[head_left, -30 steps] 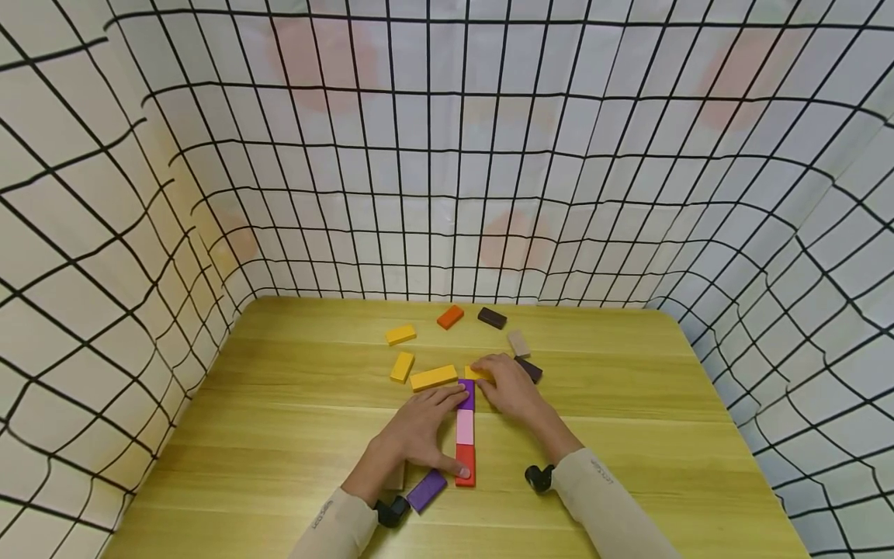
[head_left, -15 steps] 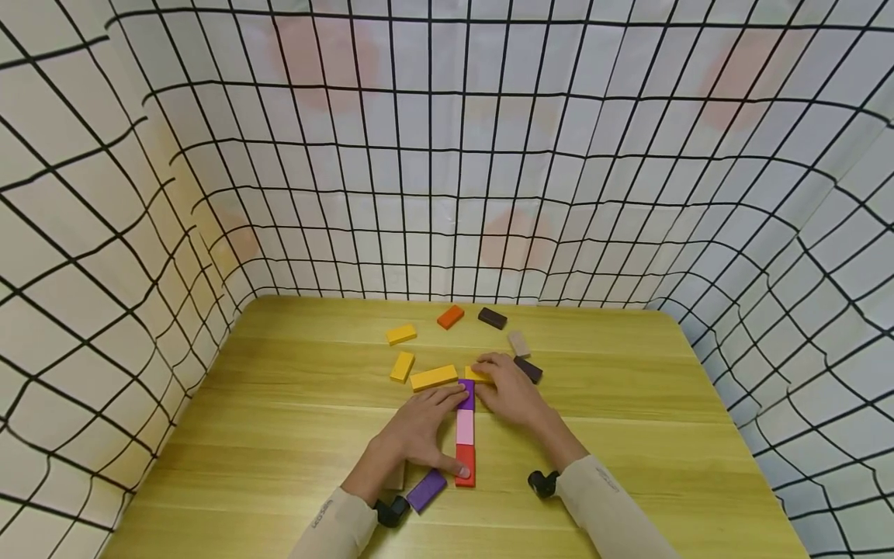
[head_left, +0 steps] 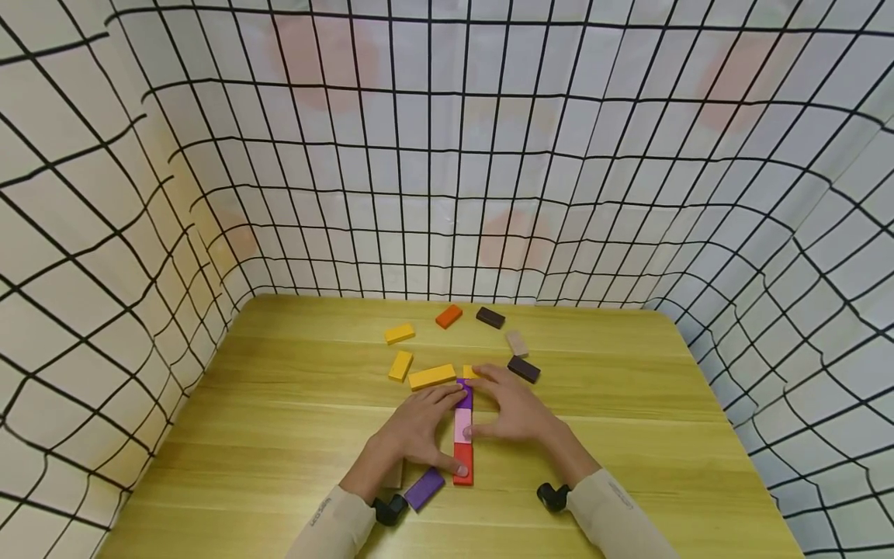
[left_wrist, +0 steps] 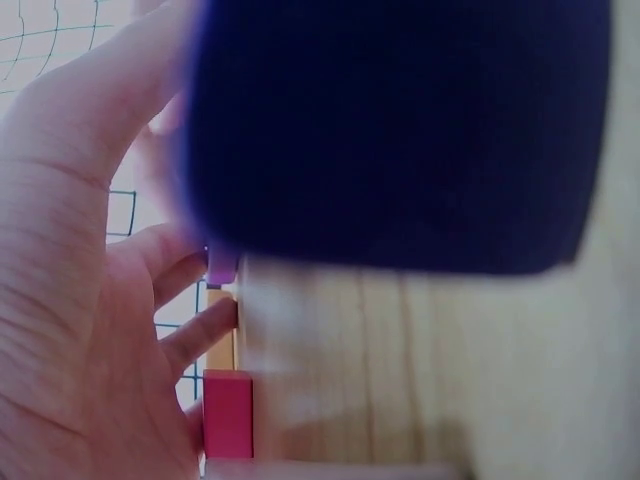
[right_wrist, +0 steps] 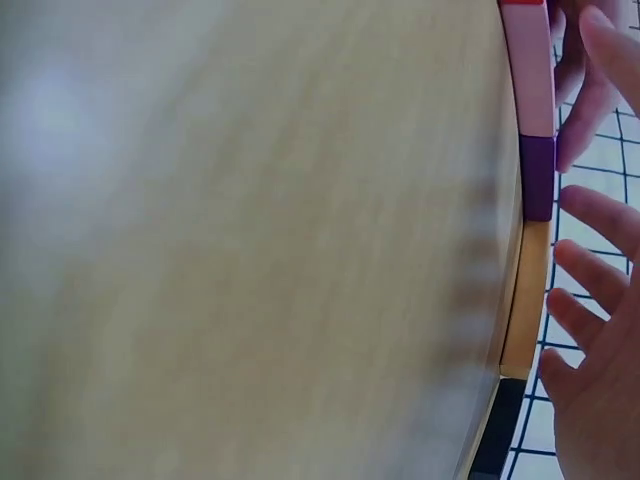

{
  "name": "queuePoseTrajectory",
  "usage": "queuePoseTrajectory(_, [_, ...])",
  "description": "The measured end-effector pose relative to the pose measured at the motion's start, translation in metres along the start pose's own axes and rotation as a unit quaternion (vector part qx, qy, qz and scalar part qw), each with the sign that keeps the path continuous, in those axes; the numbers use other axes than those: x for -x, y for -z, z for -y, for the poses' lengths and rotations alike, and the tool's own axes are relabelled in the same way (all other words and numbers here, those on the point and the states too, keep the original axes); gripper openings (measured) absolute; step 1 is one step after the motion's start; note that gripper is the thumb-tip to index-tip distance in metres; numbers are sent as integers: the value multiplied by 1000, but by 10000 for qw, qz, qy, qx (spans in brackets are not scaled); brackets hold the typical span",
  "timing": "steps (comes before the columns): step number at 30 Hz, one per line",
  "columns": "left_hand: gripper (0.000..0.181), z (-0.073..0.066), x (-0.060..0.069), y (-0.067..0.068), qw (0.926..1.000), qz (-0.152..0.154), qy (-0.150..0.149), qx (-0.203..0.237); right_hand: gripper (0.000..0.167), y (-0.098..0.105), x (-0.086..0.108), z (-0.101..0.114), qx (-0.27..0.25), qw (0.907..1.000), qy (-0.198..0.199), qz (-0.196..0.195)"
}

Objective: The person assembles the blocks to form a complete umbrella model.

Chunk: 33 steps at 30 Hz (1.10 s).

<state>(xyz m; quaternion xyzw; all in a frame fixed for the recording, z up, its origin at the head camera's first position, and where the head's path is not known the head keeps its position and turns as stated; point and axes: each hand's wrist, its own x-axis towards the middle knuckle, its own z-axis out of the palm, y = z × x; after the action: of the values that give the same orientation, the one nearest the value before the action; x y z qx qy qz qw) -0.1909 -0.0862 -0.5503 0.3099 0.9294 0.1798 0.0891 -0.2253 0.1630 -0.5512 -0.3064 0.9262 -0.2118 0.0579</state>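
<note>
A straight column of blocks lies on the table: a purple block (head_left: pixel 465 399) at the far end, a pink block (head_left: pixel 463 425) in the middle and a red block (head_left: pixel 463 458) nearest me. My left hand (head_left: pixel 417 428) spans its left side, fingertips at the purple block and thumb on the red one. From the right, my right hand (head_left: pixel 515 404) reaches over with spread fingers, its thumb at the pink block. Those fingers cover part of a yellow block (head_left: pixel 469 372) beyond the column. In the right wrist view, the right fingers (right_wrist: pixel 605 275) extend loosely and grip nothing.
Left of the column's far end is a long yellow block (head_left: pixel 432 377). Two smaller yellow blocks, an orange block (head_left: pixel 449 316), two dark blocks and a beige block (head_left: pixel 517 343) lie farther back. A loose purple block (head_left: pixel 424 489) sits near my left wrist. Black netting surrounds the table.
My right hand has drawn back slightly toward me from the yellow block, and its thumb has spread down to the pink block. The left hand keeps its place.
</note>
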Motion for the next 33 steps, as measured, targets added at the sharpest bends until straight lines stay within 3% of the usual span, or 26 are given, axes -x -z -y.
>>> queuePoseTrajectory(7, [127, -1, 0, 1, 10000, -2, 17, -37, 99, -4, 5, 1, 52, 9996, 237, 125])
queuePoseTrajectory(33, [129, -1, -2, 0, 9999, -80, -27, -138, 100, -11, 7, -2, 133, 9997, 224, 3])
